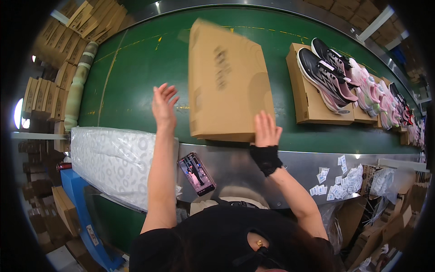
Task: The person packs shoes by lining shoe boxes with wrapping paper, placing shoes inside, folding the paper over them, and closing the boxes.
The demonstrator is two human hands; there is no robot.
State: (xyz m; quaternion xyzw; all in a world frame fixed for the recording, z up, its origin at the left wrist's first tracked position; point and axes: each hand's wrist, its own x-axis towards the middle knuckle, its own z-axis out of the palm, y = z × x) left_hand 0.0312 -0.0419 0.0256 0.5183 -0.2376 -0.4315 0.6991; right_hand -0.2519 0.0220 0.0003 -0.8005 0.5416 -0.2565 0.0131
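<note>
Presently: 1 cardboard box [226,81], brown, closed, dark print on face, blurred at upper edge; loc. over green belt [140,68], center, near edge by steel ledge [235,165]; whether lifted or resting, can't tell. R hand [267,129], w/ blk wristband [266,158]: fingers on box's lower R corner; whether gripped or merely touching, can't tell. L hand [164,106]: open, fingers parted, nothing held, just beside box's L side, apart from it. On ledge: 1 phone [197,173], screen lit, betw. forearms; to its L, 1 stack of patterned white paper [113,156] in clear plastic; far R, loose pile of small white sachets [344,183]. R side of belt: row of shoes on brown boxes [301,99], nearest pr. blk/pink sneakers [321,77], others pink/white beyond. L bkgd: stacked brown cartons [45,97], approx. upright.
</note>
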